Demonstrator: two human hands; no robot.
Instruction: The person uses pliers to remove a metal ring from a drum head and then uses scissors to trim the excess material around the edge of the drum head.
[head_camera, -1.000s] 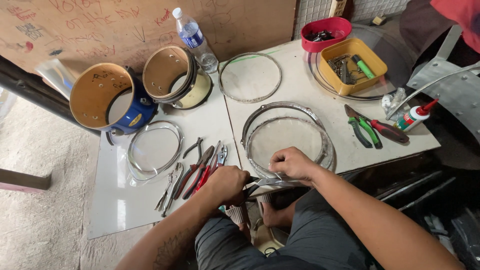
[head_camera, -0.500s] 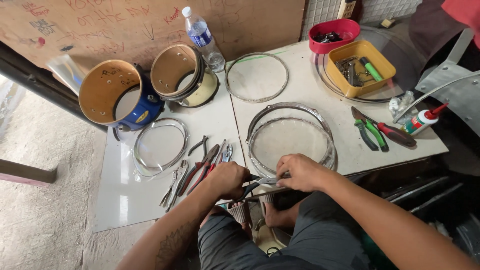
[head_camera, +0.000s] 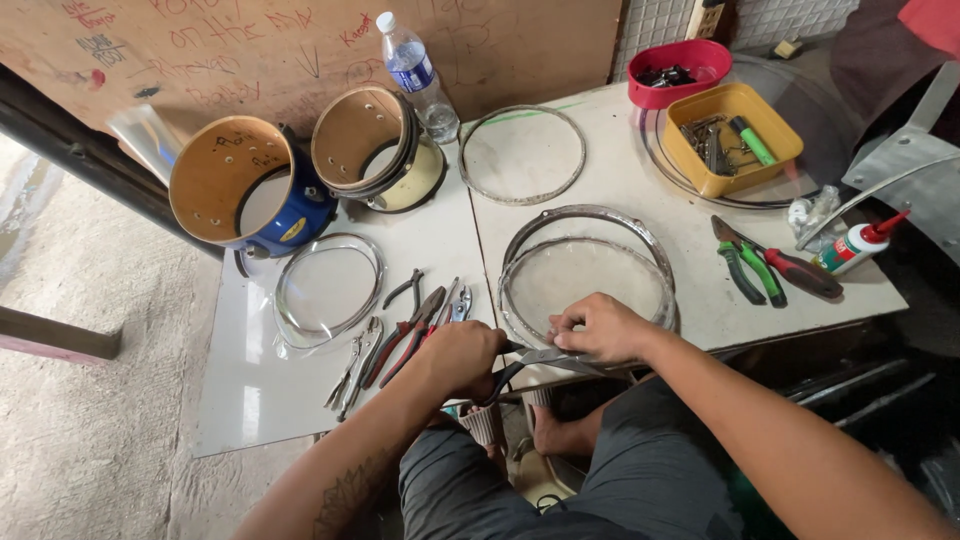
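Note:
My left hand (head_camera: 455, 358) grips the dark handles of a pair of scissors (head_camera: 545, 362) at the near edge of the white table (head_camera: 620, 180). The blades point right, under my right hand (head_camera: 597, 328). My right hand pinches the near rim of a clear drum head (head_camera: 585, 285), which lies on the table inside a metal hoop (head_camera: 590, 215). My knees and dark shorts are below the table edge.
Several pliers (head_camera: 400, 335) lie left of my left hand, beside a clear head in a hoop (head_camera: 328, 285). A blue drum shell (head_camera: 245, 190), a tan shell (head_camera: 375, 145), a water bottle (head_camera: 415, 70), another hoop (head_camera: 522, 155), yellow tray (head_camera: 735, 135), red tub (head_camera: 675, 70), green and red pliers (head_camera: 765, 268) and glue bottle (head_camera: 860, 242) stand farther off.
Both hands stay at the near rim of the drum head with the scissors; the camera has shifted slightly. My right hand has edged a little left along the rim.

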